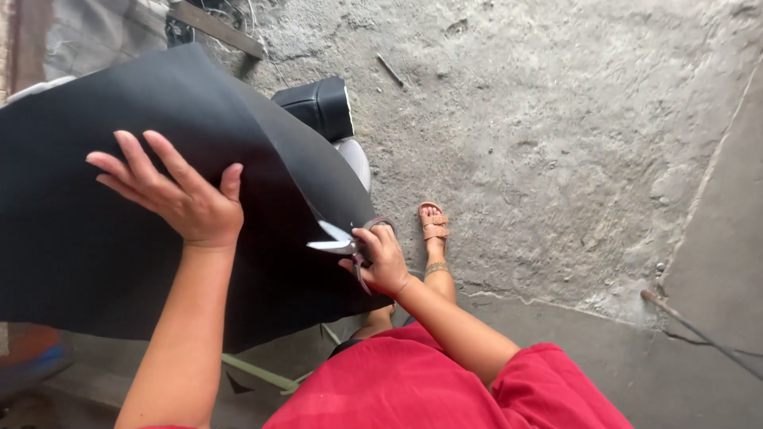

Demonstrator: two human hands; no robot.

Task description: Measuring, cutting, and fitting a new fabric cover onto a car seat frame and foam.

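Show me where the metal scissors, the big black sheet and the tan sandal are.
metal scissors point(334, 238), head view, on the open blades.
big black sheet point(95, 238), head view, on its flat middle, below the left hand.
tan sandal point(434, 222), head view, on the straps over the foot.

my left hand point(179, 195) lies flat with fingers spread on the black sheet point(95, 230). at the sheet's right edge, my right hand point(383, 260) grips scissors point(340, 241), blades parted on the sheet. right of the sheet, my sandalled foot point(434, 226) rests on the concrete floor point(572, 143).
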